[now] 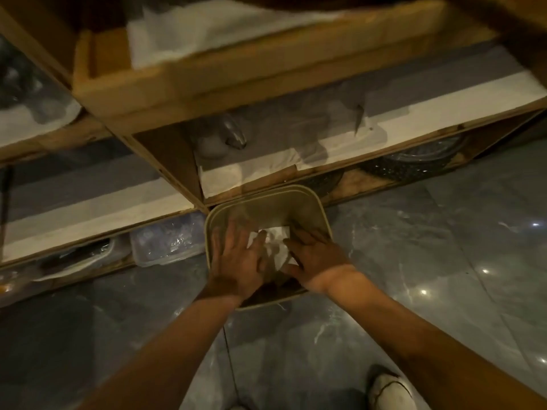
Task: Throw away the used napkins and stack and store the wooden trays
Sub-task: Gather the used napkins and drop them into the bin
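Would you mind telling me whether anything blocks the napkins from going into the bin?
Nothing visible does. The napkins lie between the left hand and the right hand, right at the open mouth of the bin, which shows no lid.

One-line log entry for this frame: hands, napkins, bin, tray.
step: disposal | left hand: open, over bin | right hand: open, over bin | napkins: in bin between hands | wooden tray: on shelving, white paper inside

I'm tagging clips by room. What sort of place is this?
Probably a kitchen storage corner: open wooden shelves lined with white paper, a clear plastic container on the lowest shelf, and a beige square waste bin on grey floor tiles.
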Available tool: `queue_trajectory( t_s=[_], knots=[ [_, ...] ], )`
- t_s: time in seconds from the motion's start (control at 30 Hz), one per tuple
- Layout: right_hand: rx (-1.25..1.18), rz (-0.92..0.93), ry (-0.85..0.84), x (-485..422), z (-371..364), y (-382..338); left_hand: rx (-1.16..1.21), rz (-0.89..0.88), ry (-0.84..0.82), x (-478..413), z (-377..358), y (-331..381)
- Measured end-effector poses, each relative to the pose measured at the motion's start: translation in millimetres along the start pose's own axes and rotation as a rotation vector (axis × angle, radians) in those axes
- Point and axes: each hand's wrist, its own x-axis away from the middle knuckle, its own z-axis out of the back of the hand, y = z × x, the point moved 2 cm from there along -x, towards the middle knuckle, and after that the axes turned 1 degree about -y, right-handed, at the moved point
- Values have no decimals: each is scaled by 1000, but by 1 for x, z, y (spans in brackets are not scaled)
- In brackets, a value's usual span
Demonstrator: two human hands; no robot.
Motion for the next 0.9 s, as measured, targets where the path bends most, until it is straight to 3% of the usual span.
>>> queue_trajectory(
  t_s=[0.17, 0.33, 0.6, 0.9],
  knots=[
    [-7, -40, 134, 66, 46, -10, 169, 172, -195, 52, 65, 17],
    [-11, -129, 103, 168, 126, -39, 210, 182, -313, 138, 172, 28],
    [146, -127, 164, 373, 271, -140, 141, 85, -162, 306, 374, 20],
    [85, -55, 530, 505, 403, -226, 201, 58, 137, 419, 560, 27]
  ],
)
